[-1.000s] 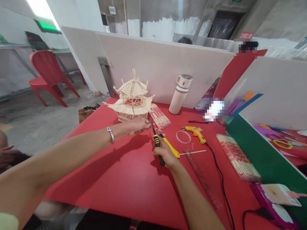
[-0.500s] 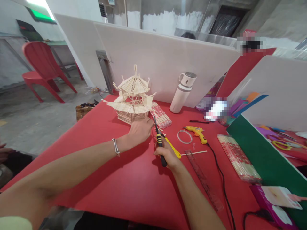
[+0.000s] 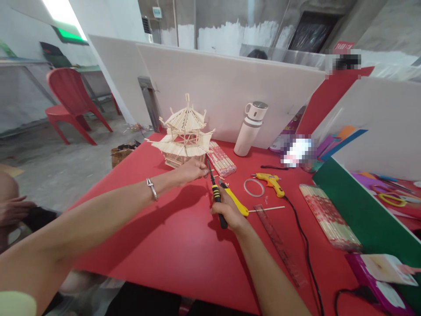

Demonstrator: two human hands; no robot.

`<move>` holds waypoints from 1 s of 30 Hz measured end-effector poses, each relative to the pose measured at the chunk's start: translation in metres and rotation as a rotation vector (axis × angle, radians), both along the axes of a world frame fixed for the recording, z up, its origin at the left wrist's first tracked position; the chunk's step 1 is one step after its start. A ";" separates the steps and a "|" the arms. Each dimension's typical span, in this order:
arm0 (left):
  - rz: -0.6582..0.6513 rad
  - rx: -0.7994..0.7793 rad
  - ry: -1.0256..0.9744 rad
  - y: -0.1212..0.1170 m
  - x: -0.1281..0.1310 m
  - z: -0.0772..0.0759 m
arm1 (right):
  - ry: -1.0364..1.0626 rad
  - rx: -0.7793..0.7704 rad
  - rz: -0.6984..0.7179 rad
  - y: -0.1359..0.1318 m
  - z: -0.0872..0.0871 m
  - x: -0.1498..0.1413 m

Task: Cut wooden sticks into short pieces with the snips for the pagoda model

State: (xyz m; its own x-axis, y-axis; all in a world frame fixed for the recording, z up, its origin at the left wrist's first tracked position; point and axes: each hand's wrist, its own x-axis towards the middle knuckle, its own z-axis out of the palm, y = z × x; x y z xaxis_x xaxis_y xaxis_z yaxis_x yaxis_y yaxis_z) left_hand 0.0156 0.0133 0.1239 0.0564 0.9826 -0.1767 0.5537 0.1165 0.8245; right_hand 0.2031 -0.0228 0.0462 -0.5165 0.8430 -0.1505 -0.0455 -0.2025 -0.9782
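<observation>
A small pagoda model [image 3: 183, 138] built of thin wooden sticks stands at the far left of the red table [image 3: 171, 245]. My left hand [image 3: 190, 170] reaches out to its base with the fingers pinched together at something small I cannot make out. My right hand [image 3: 228, 213] is closed round the black-and-yellow handles of a pair of cutters [image 3: 215, 193], whose dark jaws point up towards my left fingertips. A silver bracelet [image 3: 151, 188] is on my left wrist.
Behind the cutters lies a pack of sticks [image 3: 220, 159]. A white flask [image 3: 250, 123] stands by the white partition. To the right are a tape ring [image 3: 254, 187], a yellow glue gun [image 3: 270, 182] with black cord, a ruler [image 3: 279, 243] and a second stick bundle [image 3: 327, 217]. A red chair [image 3: 70, 103] stands at left.
My left hand lifted off the table a little and reached back to the model's base. The right hand with the cutters stayed almost in place; the view shifted slightly.
</observation>
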 end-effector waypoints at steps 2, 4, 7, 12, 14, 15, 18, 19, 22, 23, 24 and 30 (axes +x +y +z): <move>0.008 -0.048 -0.054 -0.002 0.000 0.002 | 0.002 0.031 0.006 0.000 -0.002 0.000; -0.006 -0.115 -0.124 0.000 -0.003 0.001 | 0.001 0.058 0.009 0.001 -0.003 0.001; -0.125 -0.275 -0.258 0.008 -0.013 -0.003 | -0.032 0.099 0.013 0.003 -0.001 0.005; -0.171 -0.363 -0.227 0.018 -0.024 -0.009 | -0.062 0.077 0.017 0.007 -0.005 0.006; -0.154 -0.137 -0.018 0.014 -0.020 -0.011 | -0.053 0.045 -0.003 0.008 -0.007 0.004; -0.143 0.025 0.119 0.011 -0.015 -0.013 | -0.041 0.027 -0.008 0.009 -0.008 0.004; -0.066 0.446 0.517 -0.003 0.000 -0.021 | 0.011 -0.020 -0.014 0.009 -0.009 0.002; -0.039 0.503 0.615 -0.008 0.004 -0.024 | 0.030 -0.029 -0.020 0.009 -0.009 0.002; -0.033 0.559 0.790 -0.015 0.010 -0.037 | 0.072 -0.042 -0.034 0.007 -0.006 0.001; -0.030 0.563 0.811 -0.016 0.011 -0.040 | 0.076 -0.045 -0.033 0.006 -0.005 0.001; -0.019 0.561 0.814 -0.016 0.010 -0.042 | 0.073 -0.046 -0.030 0.005 -0.004 0.001; 0.082 0.373 0.599 -0.012 0.008 -0.031 | 0.018 -0.029 -0.012 0.004 -0.002 -0.001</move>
